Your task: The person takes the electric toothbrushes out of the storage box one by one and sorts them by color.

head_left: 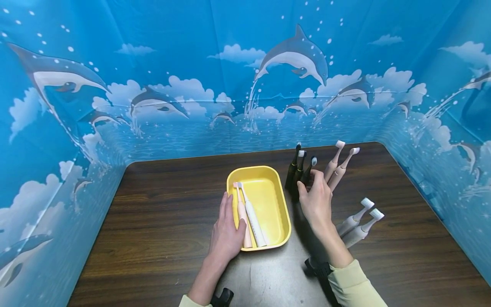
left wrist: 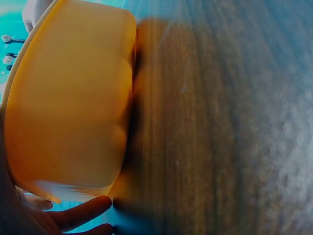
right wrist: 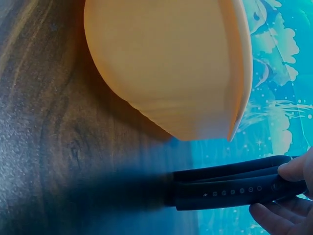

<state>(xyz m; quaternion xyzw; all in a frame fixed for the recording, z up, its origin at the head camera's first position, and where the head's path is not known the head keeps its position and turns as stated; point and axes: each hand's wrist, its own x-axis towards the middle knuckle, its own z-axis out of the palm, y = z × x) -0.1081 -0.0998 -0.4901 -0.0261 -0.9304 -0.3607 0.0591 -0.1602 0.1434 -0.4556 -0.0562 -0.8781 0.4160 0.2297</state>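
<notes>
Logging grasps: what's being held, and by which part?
Right hand: black electric toothbrush, by its upper handle. Left hand: yellow tray, by its left rim.

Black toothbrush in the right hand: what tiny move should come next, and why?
Maybe the right hand should gently lift the black toothbrush it grips straight up. Another black toothbrush stands close beside it, so going sideways might knock that one, and the yellow tray has bare space beside the pink toothbrush and white toothbrush.

Bright and sharp in the head view, with pale glare on the dark-brown wood-grain table; dimmer, hazier at both wrists.
</notes>
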